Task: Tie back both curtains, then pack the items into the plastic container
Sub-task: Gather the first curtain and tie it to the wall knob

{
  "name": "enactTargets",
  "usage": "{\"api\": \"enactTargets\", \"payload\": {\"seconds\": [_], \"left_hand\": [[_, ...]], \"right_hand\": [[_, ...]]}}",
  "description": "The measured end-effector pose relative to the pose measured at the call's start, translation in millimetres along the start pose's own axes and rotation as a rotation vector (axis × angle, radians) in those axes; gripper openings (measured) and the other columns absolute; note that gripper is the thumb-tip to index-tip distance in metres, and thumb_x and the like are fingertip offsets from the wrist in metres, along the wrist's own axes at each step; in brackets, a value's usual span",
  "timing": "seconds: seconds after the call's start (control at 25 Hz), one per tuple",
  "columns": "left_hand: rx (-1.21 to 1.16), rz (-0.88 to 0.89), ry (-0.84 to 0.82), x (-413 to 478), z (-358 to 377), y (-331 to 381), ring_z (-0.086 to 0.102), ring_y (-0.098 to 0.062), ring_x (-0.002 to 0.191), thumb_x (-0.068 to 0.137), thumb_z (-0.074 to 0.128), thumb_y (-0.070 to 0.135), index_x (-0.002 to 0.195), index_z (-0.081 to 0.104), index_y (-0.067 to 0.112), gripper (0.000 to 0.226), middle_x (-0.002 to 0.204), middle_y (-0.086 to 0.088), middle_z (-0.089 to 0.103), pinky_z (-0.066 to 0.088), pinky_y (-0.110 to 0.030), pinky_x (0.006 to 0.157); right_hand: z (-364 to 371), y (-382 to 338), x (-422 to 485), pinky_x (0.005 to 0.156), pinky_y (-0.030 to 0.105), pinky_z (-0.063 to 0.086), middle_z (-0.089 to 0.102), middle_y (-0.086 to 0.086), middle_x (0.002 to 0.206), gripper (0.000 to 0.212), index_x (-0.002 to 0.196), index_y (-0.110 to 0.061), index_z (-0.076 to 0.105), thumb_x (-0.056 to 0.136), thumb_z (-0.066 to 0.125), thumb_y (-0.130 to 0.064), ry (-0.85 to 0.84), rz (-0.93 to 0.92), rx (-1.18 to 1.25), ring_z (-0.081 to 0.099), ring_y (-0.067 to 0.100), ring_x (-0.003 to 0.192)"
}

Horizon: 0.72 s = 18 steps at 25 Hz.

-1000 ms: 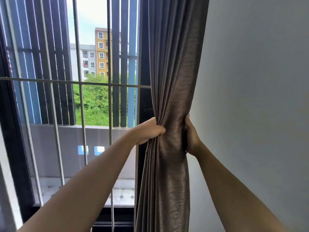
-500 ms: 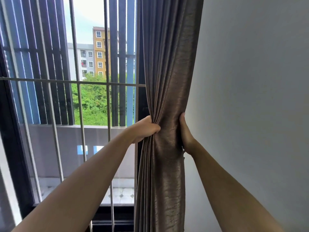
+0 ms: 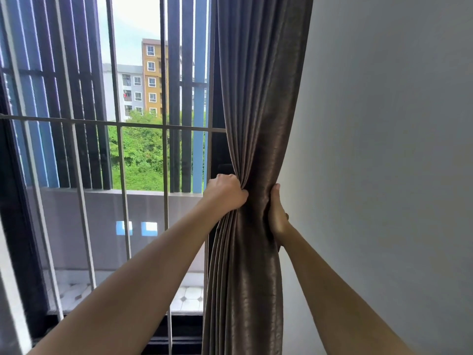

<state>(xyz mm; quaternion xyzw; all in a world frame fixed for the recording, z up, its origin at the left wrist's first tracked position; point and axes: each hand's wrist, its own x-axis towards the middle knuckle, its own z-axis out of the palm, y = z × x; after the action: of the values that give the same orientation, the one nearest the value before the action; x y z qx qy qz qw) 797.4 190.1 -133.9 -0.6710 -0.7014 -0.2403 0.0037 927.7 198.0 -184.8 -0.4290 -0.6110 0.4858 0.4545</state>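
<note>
Left hand (image 3: 226,192) gripping gathered brown curtain (image 3: 258,111) mid-frame, right hand (image 3: 276,213) clasping its opposite edge, fabric bunching between both, no writing readable

One curtain in shot, a single grey-brown shimmery fabric curtain (image 3: 258,111). Two bare hands on it, count them: left hand (image 3: 225,193), right hand (image 3: 276,213), and two bare forearms (image 3: 143,278) trailing back. Over at the window, five pale vertical metal bars (image 3: 122,162) by my count, and just one pale horizontal crossbar (image 3: 143,125) cutting across them. Outside, two apartment blocks: one tall orange-yellow block (image 3: 152,78), one grey-white block (image 3: 130,90) beside it. Low on the one grey balcony wall (image 3: 76,221), two small bright blue rectangles (image 3: 149,228). And one plain grey room wall (image 3: 384,149) on the right
</note>
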Motion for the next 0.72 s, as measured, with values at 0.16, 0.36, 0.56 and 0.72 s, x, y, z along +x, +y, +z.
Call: {"api": "enactTargets", "payload": {"seconds": [0.16,0.36,0.56,0.72], "left_hand": [[0.069,0.004,-0.039,5,-3,3,0.060,-0.037,0.097,0.090,0.047,0.028,0.101,0.054,0.003,0.029,0.093,-0.015,0.055,0.050,-0.034,0.077],[0.064,0.069,-0.098,3,-11,8,0.065,-0.035,0.085,0.092,0.049,0.025,0.095,0.055,0.003,0.023,0.099,-0.016,0.063,0.055,-0.037,0.082],[-0.097,0.037,-0.178,9,-13,10,0.070,-0.033,0.067,0.089,0.054,0.019,0.070,0.044,0.009,0.024,0.072,-0.008,0.052,0.054,-0.027,0.052],[-0.400,0.066,-0.296,11,-13,13,0.071,-0.034,0.079,0.081,0.060,0.010,0.106,0.058,-0.001,0.027,0.103,-0.019,0.064,0.060,-0.042,0.069]], "right_hand": [[13,12,-4,0.115,0.047,0.017,0.037,0.011,0.146,0.059,0.144,-0.024,0.027,0.098,-0.002,-0.047,0.153,0.000,-0.317,0.033,0.031,0.136],[15,25,-2,0.086,0.008,0.036,0.058,-0.009,0.106,0.048,0.120,-0.026,0.043,0.101,0.001,-0.039,0.040,-0.092,-0.055,0.055,0.001,0.089],[10,41,-2,0.078,0.009,0.045,0.056,-0.001,0.102,0.038,0.115,-0.016,0.046,0.103,0.011,-0.024,-0.140,-0.185,0.170,0.061,-0.007,0.085],[16,55,-2,0.087,0.016,0.049,0.057,0.000,0.115,0.052,0.136,-0.011,0.037,0.094,0.043,-0.042,-0.067,-0.283,0.199,0.059,0.005,0.105]]}}
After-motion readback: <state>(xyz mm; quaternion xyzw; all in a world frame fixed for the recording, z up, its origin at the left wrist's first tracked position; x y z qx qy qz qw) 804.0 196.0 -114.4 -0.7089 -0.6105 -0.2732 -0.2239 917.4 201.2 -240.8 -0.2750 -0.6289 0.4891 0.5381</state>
